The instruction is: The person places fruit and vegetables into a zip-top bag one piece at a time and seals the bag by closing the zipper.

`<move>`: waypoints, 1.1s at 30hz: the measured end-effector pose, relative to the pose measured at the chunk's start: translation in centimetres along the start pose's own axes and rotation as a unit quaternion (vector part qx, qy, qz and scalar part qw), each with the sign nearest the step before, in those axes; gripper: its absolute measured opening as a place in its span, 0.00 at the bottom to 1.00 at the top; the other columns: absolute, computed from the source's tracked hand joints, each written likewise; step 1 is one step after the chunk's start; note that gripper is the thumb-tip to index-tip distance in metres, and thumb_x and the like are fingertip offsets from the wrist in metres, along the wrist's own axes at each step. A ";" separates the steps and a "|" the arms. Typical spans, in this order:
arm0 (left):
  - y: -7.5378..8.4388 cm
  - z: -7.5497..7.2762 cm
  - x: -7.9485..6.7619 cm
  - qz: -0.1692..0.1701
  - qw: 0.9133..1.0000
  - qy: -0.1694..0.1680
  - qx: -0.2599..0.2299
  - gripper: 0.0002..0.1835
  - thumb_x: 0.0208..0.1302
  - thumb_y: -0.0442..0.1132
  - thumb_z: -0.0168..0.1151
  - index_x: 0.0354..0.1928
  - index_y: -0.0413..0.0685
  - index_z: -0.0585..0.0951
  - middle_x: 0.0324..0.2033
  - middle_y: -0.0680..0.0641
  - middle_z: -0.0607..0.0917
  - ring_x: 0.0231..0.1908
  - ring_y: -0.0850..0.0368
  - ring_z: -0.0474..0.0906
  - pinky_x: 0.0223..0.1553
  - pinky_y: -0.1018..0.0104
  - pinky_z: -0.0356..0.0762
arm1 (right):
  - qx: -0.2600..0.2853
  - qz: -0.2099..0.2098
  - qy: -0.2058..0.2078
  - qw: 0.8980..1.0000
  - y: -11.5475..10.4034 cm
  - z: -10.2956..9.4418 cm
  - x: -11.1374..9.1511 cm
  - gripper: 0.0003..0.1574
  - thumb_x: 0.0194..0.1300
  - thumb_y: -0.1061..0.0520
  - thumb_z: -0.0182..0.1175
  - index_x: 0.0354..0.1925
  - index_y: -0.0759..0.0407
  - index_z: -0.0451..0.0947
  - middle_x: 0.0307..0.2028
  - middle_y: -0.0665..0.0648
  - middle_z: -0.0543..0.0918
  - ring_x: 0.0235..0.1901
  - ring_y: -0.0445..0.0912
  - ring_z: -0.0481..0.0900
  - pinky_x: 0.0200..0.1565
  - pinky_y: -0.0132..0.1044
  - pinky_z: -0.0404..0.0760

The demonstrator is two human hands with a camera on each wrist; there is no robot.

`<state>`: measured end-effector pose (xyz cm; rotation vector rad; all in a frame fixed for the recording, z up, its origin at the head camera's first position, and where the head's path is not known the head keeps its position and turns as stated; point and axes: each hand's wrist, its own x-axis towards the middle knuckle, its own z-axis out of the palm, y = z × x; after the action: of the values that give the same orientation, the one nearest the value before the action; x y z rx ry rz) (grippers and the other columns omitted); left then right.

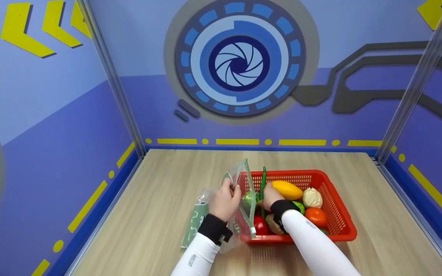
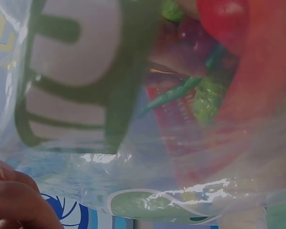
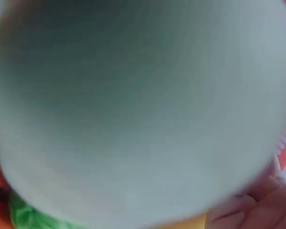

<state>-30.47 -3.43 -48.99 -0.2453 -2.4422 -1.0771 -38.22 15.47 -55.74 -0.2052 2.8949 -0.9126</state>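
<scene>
From my distant seat I am watching the right hand [image 1: 271, 197] gripping the green chili [image 1: 263, 178] over the left part of the basket [image 1: 332, 203], with 1 end pointing toward the basket's far rim. The left hand [image 1: 224, 199] is pinching the bag [image 1: 243, 220] at the basket's left side, and the bag's mouth is gaping toward the basket. The 2 hands are working apart, with that mouth lying between them. I am not able to tell whether the leafy green piece [image 1: 248, 199] is sitting inside the bag or behind its clear film. The right wrist view is mostly showing a pale blur, so I am relying on the head view for that grip.

I am judging the step in hand to be guiding the chili to the mouth, so I am wanting the left fingers spreading the mouth wide. I am advising the right hand to be holding nearer 1 end and leading with the other, as a long, thin piece could be snagging on the zip edge. Squeezing hard could be bending it. The yellow fruit [image 1: 288, 190] is lying just beside the right hand, so lifting before turning would be avoiding a knock. The spare bag [image 1: 196, 220] is lying left of the basket, near the left cuff [image 1: 214, 229].
</scene>
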 end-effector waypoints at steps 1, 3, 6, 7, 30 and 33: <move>0.0 0.0 0.0 -0.001 1.000 -0.002 0.000 0.09 0.71 0.41 0.61 0.33 0.50 0.72 0.18 0.57 0.70 0.16 0.68 0.61 0.18 0.74 0.59 | 0.011 0.008 0.004 1.000 0.1 0.1 0.0 0.58 0.63 0.62 0.70 0.72 0.85 0.43 0.53 0.82 0.79 0.52 0.67 0.83 0.58 0.56 0.80; 0.0 0.0 0.0 -0.001 1.000 -0.001 0.004 0.09 0.71 0.41 0.61 0.33 0.50 0.72 0.17 0.56 0.71 0.16 0.68 0.61 0.18 0.74 0.59 | 0.029 0.020 0.009 0.999 0.3 0.1 0.1 0.58 0.62 0.62 0.70 0.72 0.83 0.43 0.54 0.81 0.79 0.52 0.66 0.82 0.59 0.56 0.79; -0.1 0.1 0.0 0.008 1.000 0.006 0.010 0.10 0.70 0.41 0.62 0.32 0.51 0.72 0.17 0.56 0.73 0.15 0.68 0.61 0.17 0.74 0.60 | 0.046 0.013 0.011 0.999 0.6 0.1 0.3 0.39 0.62 0.62 0.67 0.64 0.79 0.62 0.49 0.75 0.83 0.49 0.63 0.83 0.57 0.56 0.79; -0.1 0.2 0.0 0.011 1.000 0.009 0.011 0.10 0.70 0.40 0.62 0.32 0.50 0.72 0.17 0.55 0.73 0.15 0.68 0.61 0.17 0.74 0.60 | 0.051 0.008 0.010 0.999 0.7 0.1 0.4 0.31 0.63 0.62 0.66 0.60 0.76 0.68 0.47 0.72 0.84 0.48 0.61 0.83 0.56 0.56 0.80; 0.2 0.5 0.1 0.010 1.000 0.007 0.011 0.08 0.70 0.39 0.63 0.33 0.50 0.74 0.16 0.56 0.72 0.16 0.68 0.62 0.18 0.73 0.59 | 0.241 -0.038 0.152 0.958 -1.3 -6.0 -0.7 0.12 0.82 0.57 0.47 0.50 0.66 0.70 0.40 0.69 0.86 0.40 0.61 0.85 0.45 0.49 0.83; 0.3 0.5 0.1 0.010 1.000 0.007 0.011 0.08 0.69 0.39 0.63 0.33 0.50 0.73 0.16 0.56 0.72 0.16 0.68 0.62 0.18 0.73 0.59 | 0.259 -0.054 0.156 0.952 -2.3 -7.9 -1.4 0.14 0.83 0.56 0.45 0.52 0.67 0.69 0.42 0.69 0.86 0.41 0.62 0.86 0.45 0.49 0.84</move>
<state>-30.67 -2.85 -49.05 -0.2550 -2.4334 -1.0388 -37.67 18.22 -47.89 -0.1887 2.7906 -1.8294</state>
